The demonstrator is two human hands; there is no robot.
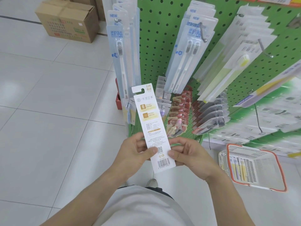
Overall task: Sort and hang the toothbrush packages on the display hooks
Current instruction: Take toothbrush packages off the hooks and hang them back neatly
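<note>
free: bare tips of two upper hooks (203, 32) and (264, 49), open floor (48, 95) at left | blocked: hanging packages (118, 51) crowd the pegboard (154, 38) | floor right: basket (254, 167) | far left: cardboard box (68, 22)

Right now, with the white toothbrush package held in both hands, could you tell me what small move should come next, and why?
Probably turn the white card-backed toothbrush package over to check its front. Its printed back with the barcode faces the camera, the left hand and right hand pinch its lower end, and its hang slot is free. Then it could be matched to a steel display hook on the green pegboard.
</note>
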